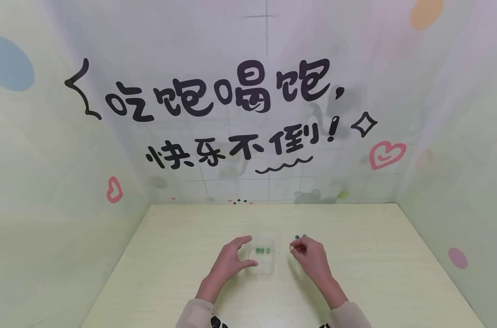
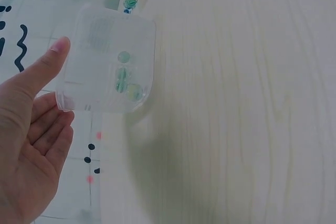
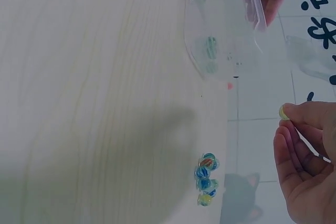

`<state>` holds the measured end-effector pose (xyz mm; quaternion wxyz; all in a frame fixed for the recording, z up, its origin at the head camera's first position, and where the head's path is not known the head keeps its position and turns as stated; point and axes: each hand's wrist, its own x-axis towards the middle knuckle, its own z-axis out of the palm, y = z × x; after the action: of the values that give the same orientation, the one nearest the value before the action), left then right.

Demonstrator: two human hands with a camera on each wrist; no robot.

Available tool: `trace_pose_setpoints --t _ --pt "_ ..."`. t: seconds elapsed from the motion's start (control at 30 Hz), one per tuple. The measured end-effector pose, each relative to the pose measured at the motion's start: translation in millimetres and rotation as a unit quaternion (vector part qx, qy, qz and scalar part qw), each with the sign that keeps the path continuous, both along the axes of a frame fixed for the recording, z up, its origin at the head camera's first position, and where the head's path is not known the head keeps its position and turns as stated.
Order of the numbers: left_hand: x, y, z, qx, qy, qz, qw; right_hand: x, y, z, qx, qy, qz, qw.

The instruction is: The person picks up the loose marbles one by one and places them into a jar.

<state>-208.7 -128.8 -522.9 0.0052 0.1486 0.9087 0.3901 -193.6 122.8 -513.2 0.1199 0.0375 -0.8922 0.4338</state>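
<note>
Yellow marble [image 3: 283, 112] pinched between thumb and fingertips, my right hand [image 1: 312, 258] hangs to the right of the clear plastic container [image 2: 92, 61], apart from it. That container sits between my 2 hands, green marbles [image 1: 262, 251] inside; my left hand [image 1: 230, 260] is nearer, thumb and fingers curved around its left side. Loose marbles [image 3: 203, 183] lie just beyond my right hand.

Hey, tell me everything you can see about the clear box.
The box is see-through and colorless, apparently plastic, with rounded corners and thin walls. It sits on the pale table, with a few greenish marbles inside. The left hand grips its left side. Whether its top is open is hard to tell.
</note>
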Motion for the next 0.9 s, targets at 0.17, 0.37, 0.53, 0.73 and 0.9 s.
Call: trace_pose_setpoints --t 0.17,0.37,0.53,0.73,0.9 --pt "1.3 0 0.8 -0.008 0.005 0.001 1.0 1.0 -7 1.1 0.006 0.0 0.014 1.0" --pt "3.3 1 2.0 -0.007 -0.001 0.007 0.9999 2.9 -12 4.5 0.009 0.013 0.025 1.0" --pt "3.3 2 1.5 -0.009 -0.001 0.01 0.9999 3.1 -17 5.3 0.006 0.016 0.031 0.999" --pt "3.1 2 0.2 -0.007 -0.003 0.012 0.9999 3.7 -23 5.2 0.007 0.014 0.037 0.999" --pt "3.2 2 0.0 -0.004 -0.004 0.013 0.9999 3.6 -28 4.8 0.013 0.006 0.041 0.999"
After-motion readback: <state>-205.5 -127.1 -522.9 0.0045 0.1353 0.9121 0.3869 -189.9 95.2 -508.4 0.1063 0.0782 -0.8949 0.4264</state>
